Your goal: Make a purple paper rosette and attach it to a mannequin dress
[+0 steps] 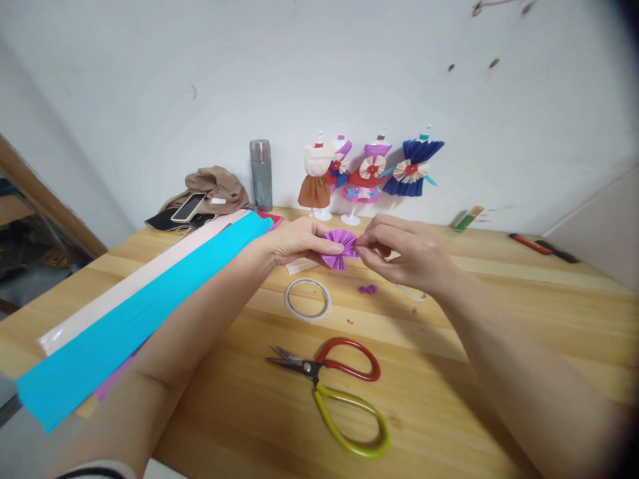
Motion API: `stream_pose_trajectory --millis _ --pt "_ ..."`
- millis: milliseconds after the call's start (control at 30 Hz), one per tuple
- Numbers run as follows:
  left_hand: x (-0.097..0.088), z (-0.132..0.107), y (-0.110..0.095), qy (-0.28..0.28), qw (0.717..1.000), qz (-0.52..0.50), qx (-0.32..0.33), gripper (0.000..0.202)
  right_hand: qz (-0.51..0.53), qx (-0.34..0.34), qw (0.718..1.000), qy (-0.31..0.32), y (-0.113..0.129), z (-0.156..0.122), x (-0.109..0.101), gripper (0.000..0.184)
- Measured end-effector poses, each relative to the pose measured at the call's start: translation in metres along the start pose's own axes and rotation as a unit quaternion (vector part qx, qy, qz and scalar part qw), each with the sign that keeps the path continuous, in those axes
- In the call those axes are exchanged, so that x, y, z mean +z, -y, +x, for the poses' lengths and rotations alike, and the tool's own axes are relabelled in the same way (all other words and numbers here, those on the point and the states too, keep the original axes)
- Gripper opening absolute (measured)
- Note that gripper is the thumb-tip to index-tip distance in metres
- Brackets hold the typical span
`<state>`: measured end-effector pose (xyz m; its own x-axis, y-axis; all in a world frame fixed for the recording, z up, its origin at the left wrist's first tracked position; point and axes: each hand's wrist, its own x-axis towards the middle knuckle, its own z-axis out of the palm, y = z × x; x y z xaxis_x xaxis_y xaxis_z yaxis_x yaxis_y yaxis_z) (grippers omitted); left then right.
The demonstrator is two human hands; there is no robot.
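Note:
A pleated purple paper fan [339, 247] is held above the wooden table [499, 313] between both hands. My left hand [294, 242] pinches its left side with closed fingers. My right hand [407, 255] pinches its right edge with thumb and fingertips. Just below the hands lie a ring of clear tape [307, 299] and a small purple paper scrap [368, 289]. Nearer me lie scissors [333, 392] with one red and one yellow handle, blades pointing left.
Long strips of cyan paper [140, 319] and pale pink paper [134, 283] lie diagonally at left. At the back stand several paper dresses [367, 174] on small stands, a steel flask [261, 174], a brown cloth [217, 186] with a phone [188, 207], a glue stick [468, 218] and a red tool [530, 243].

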<state>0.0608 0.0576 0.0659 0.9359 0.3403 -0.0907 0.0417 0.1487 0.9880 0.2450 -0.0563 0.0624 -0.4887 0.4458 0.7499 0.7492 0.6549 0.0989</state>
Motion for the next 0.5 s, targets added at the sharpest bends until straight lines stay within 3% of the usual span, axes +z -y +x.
stream_pose_trajectory --millis 200,500 --pt "-0.0008 0.0014 0.0017 -0.026 1.0 -0.002 0.004 0.036 0.058 0.03 0.997 -0.033 0.0005 0.0001 -0.006 0.014" --pt "-0.0071 0.0082 0.0083 -0.074 0.995 -0.054 0.045 0.043 0.008 0.003 0.999 -0.042 0.0008 -0.0006 -0.0035 0.013"
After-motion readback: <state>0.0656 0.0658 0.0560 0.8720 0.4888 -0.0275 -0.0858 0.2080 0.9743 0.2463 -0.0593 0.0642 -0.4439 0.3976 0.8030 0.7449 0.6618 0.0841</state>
